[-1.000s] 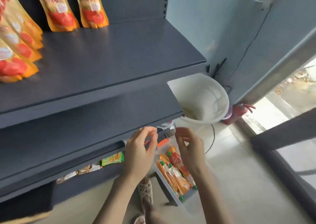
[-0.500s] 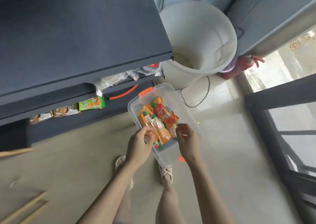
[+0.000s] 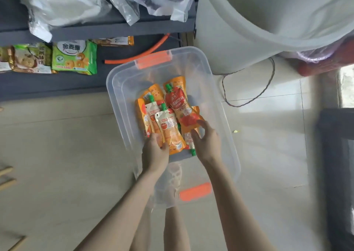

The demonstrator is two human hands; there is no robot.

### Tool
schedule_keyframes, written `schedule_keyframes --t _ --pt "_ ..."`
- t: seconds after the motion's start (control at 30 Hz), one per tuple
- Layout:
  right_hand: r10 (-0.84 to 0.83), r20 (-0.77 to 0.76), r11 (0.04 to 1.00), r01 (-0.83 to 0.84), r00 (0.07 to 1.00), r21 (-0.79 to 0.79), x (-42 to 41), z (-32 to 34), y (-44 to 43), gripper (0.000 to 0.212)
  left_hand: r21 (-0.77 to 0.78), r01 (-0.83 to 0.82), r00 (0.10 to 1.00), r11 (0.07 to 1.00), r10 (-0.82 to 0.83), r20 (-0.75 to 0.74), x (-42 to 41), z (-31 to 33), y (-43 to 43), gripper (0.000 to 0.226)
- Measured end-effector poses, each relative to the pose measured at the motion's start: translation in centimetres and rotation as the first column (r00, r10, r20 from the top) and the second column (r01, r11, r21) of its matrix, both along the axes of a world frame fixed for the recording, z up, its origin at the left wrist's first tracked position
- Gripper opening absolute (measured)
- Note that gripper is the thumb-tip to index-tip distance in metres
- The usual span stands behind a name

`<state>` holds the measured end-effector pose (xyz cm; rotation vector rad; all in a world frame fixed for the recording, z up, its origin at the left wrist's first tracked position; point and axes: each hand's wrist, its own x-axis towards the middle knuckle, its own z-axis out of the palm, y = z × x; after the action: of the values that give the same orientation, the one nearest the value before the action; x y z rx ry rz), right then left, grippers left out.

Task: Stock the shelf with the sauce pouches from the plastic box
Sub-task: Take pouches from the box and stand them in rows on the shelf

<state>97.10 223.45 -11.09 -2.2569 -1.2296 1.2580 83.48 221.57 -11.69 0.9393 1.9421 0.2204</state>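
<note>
A clear plastic box [image 3: 118, 89] with orange clips stands on the floor below me. Several orange sauce pouches with green caps lie in its middle. One red-fronted pouch [image 3: 178, 101] lies on top at the right, and a white-backed pouch [image 3: 169, 128] lies beside it. My left hand [image 3: 155, 152] is down in the box, its thumb and fingers closing on the lower end of the white-backed pouch. My right hand [image 3: 206, 141] hovers with spread fingers over the lower end of the red-fronted pouch.
The dark grey shelf's lower boards [image 3: 115, 28] run along the top left, holding crumpled plastic bags [image 3: 63, 3] and biscuit packets [image 3: 74, 57]. An orange hose [image 3: 145, 53] lies behind the box. A big white bucket [image 3: 249, 30] and a loose cable [image 3: 268, 89] are at the right.
My view dropped from the upper shelves to the box on the floor. Both hands went down into the box and reached the pouches.
</note>
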Motion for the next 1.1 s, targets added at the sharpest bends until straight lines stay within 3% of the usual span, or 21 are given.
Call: schedule_keyframes --t 0.27,0.43,0.6,0.7,0.83,0.97,1.1 --pt "0.117 0.069 0.993 -0.114 0.991 -0.039 0.4 -9.7 2.2 0.066 -0.086 -0.036 0.994 0.996 0.026 -0.106 2.5 -8.8 2.2 0.052" --pt "0.086 0.073 0.991 -0.078 0.994 -0.107 -0.3 -13.3 1.0 0.061 -0.083 -0.153 0.97 0.985 0.133 -0.202 2.4 -11.5 1.9 0.046" --pt "-0.091 -0.054 0.985 0.082 0.994 -0.152 0.1 -14.1 -0.5 0.041 -0.107 -0.17 0.984 0.98 0.164 -0.064 1.8 -12.3 1.5 0.028" --pt "-0.106 -0.069 0.983 0.094 0.992 -0.156 0.6 -13.3 -0.8 0.036 -0.163 -0.148 0.988 0.975 0.151 0.008 1.5 -12.1 1.2 0.022" --pt "-0.089 -0.11 0.974 0.063 0.99 -0.218 0.5 -10.7 -1.5 0.043 -0.209 -0.175 0.985 0.962 0.173 -0.027 2.6 -9.7 0.5 0.028" --pt "-0.167 -0.279 0.964 0.096 0.946 -0.25 1.1 -4.9 -2.1 0.045 -0.067 -0.282 0.958 0.957 0.284 0.032 1.3 -4.2 -1.1 0.034" --pt "-0.161 -0.532 0.959 0.004 0.831 -0.283 1.2 3.5 -2.2 0.033 0.118 -0.25 0.968 0.961 0.243 0.066 -0.9 4.0 -2.6 0.014"
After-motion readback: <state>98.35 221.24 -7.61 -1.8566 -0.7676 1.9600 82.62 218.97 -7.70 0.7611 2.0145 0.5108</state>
